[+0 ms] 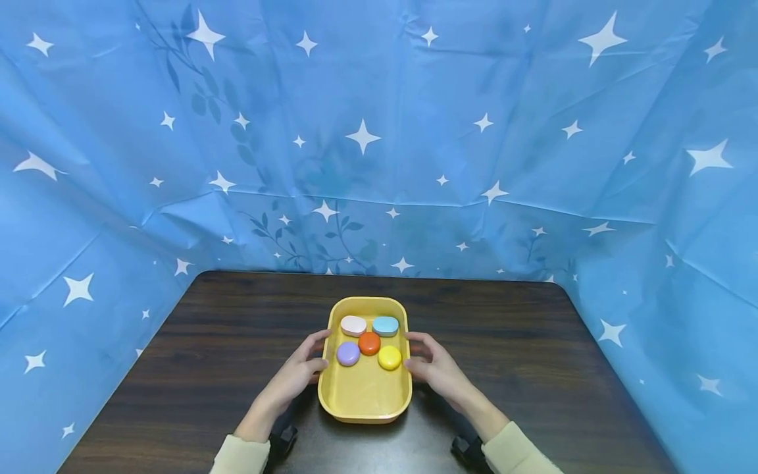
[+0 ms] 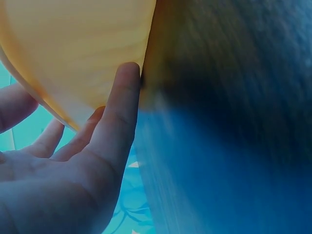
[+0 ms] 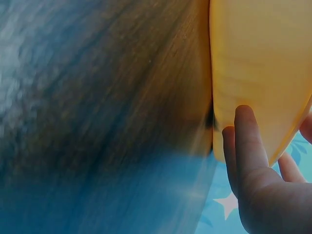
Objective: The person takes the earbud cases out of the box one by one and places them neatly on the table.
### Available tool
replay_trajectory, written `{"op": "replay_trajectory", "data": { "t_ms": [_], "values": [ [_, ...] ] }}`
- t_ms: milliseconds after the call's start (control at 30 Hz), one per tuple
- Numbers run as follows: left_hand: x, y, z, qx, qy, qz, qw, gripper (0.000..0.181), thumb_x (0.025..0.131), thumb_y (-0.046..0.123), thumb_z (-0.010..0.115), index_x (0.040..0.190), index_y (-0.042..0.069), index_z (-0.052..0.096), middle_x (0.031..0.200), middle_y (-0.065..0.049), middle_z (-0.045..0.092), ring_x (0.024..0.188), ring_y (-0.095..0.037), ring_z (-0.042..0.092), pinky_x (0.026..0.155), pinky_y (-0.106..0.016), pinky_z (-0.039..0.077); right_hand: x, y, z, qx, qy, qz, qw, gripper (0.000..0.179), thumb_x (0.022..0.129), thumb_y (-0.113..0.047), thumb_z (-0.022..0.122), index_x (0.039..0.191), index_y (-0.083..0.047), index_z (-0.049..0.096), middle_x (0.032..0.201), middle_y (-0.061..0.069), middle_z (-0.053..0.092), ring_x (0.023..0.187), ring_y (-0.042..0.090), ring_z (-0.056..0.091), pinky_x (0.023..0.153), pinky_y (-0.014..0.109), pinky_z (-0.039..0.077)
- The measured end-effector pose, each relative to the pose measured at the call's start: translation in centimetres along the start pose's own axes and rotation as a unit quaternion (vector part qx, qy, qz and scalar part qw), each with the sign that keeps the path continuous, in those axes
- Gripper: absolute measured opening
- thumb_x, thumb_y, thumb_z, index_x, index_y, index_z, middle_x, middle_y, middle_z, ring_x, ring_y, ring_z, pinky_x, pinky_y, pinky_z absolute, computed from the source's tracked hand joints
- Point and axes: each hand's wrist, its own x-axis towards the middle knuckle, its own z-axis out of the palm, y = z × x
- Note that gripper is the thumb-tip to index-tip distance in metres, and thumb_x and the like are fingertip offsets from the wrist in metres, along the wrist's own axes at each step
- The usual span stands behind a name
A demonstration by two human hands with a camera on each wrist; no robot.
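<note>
Five glossy pieces lie toward the far end of a yellow rounded rectangular tray (image 1: 367, 395), which rests upright on the dark wood-grain counter (image 1: 503, 316), near the middle from left to right. A pale pink oval (image 1: 353, 326) is at far left, a light blue oval (image 1: 385, 326) at far right. Nearer and between them sits an orange-red disc (image 1: 370, 343); a purple disc (image 1: 348, 353) lies to its near left and a yellow disc (image 1: 389, 357) to its near right.

The left hand (image 1: 293, 375) flanks the left side of the tray, unclenched, its fairly straight fingers against the outer wall and its thumb by the rim. The right hand (image 1: 441, 375) does likewise on the right side, fingers extended along the wall. Both wear pale sleeves (image 1: 521, 451) above black wrist devices (image 1: 286, 440). Beyond the counter hangs blue cloth (image 1: 414, 99) printed with white stars.
</note>
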Motion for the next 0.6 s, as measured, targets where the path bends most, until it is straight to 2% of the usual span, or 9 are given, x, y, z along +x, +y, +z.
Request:
{"op": "replay_trajectory", "data": {
  "t_ms": [600],
  "values": [
    [0.12, -0.26, -0.87, 0.003, 0.039, -0.014, 0.9991, 0.056, 0.097, 0.007, 0.054, 0.152, 0.015, 0.045, 0.147, -0.019, 0.045, 0.123, -0.034, 0.058, 0.094, -0.053, 0.053, 0.74, -0.12, 0.75, 0.008, -0.007, 0.008, 0.9999, 0.056, 0.097, -0.008, 0.063, 0.149, -0.006, 0.042, 0.141, 0.023, 0.052, 0.123, 0.038, 0.060, 0.089, 0.044, 0.057]
  ]
}}
